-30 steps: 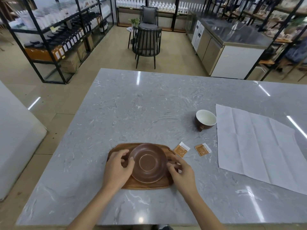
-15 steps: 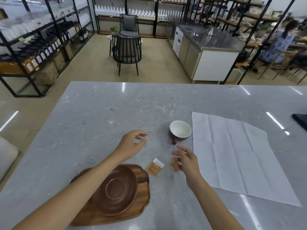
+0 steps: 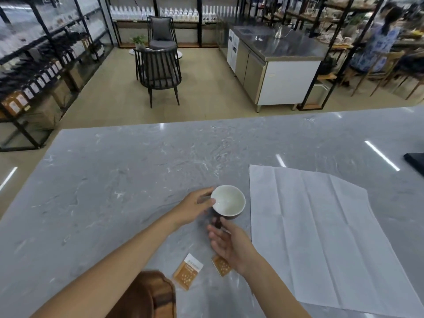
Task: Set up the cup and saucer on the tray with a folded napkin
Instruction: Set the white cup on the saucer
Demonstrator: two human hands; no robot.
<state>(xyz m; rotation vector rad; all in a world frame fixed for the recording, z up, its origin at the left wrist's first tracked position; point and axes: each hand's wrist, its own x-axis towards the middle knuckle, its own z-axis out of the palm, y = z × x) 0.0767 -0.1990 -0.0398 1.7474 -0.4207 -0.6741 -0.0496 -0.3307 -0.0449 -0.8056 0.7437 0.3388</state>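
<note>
The cup (image 3: 228, 201), brown outside and white inside, stands upright on the marble table just left of the napkin. My left hand (image 3: 197, 208) grips its left side, thumb at the rim. My right hand (image 3: 229, 244) hovers just in front of it, fingers apart, with the fingertips at the cup's dark handle (image 3: 216, 222). The white napkin (image 3: 321, 237) lies unfolded and flat on the right. The wooden tray (image 3: 163, 292) shows at the bottom edge, with the brown saucer (image 3: 137, 301) on it, both partly hidden by my left arm.
Two orange sachets (image 3: 188, 274) (image 3: 221, 266) lie between the tray and the cup; my right wrist covers part of the second. A black object (image 3: 416, 160) sits at the table's far right edge. Chairs, shelves and a steel counter stand beyond the table.
Both hands left the saucer on the tray and moved forward and right to the cup. The left hand closed on its side. The view has shifted towards the cup.
</note>
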